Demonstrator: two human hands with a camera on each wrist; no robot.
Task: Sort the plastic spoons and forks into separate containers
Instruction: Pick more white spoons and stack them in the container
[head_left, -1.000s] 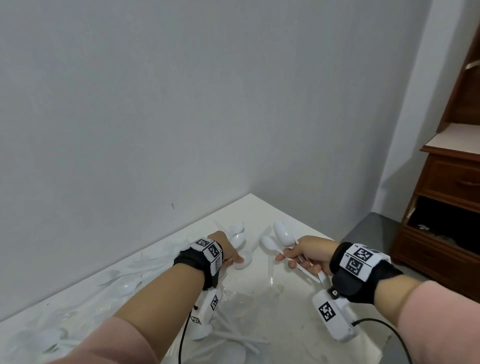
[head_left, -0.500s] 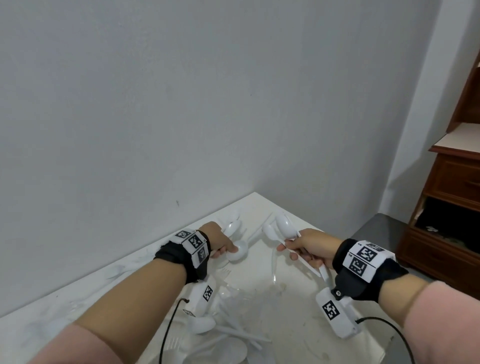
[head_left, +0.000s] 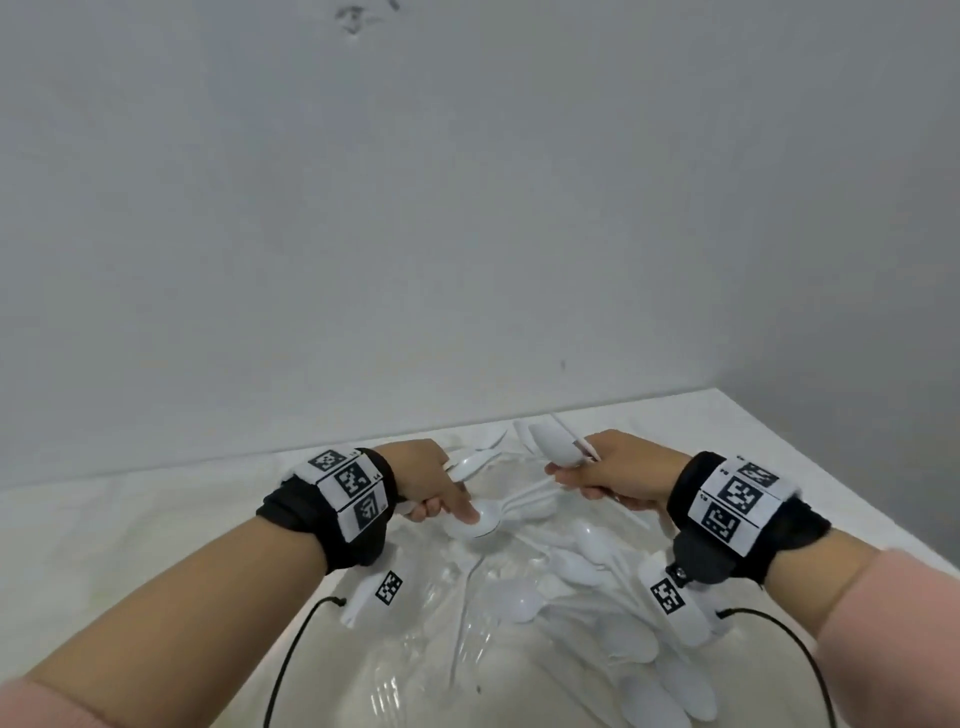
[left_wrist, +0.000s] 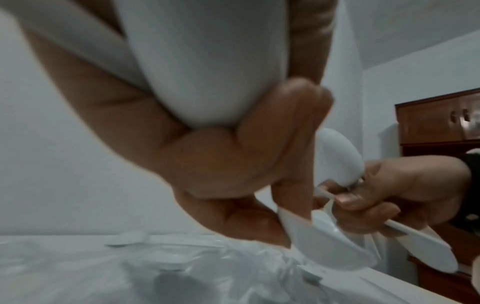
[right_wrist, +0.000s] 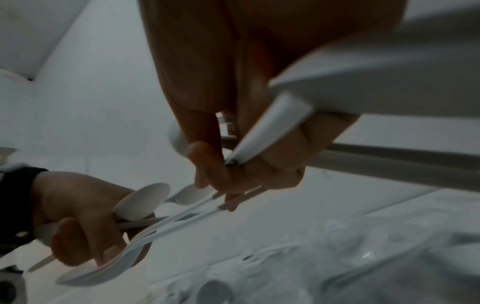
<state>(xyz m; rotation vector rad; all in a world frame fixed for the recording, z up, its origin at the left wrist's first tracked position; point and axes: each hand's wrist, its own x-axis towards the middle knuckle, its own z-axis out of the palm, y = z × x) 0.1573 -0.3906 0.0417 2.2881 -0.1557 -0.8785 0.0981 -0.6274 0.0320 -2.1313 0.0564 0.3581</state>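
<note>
- A white spoon (head_left: 480, 522) lies bowl-down just above the heap of plastic spoons and forks (head_left: 571, 613) on the white worktop (head_left: 810, 467).
- The left hand (head_left: 431, 483) presses its thumb into that spoon's bowl, fingers (left_wrist: 223, 164) curled round more spoons.
- The right hand (head_left: 618, 470) pinches the same spoon's handle, its fingers also gripping a bunch of spoons (head_left: 553, 441).
- Both wrists wear black bands with printed markers (head_left: 737, 499).
- A plain grey wall (head_left: 467, 208) stands just behind.
</note>
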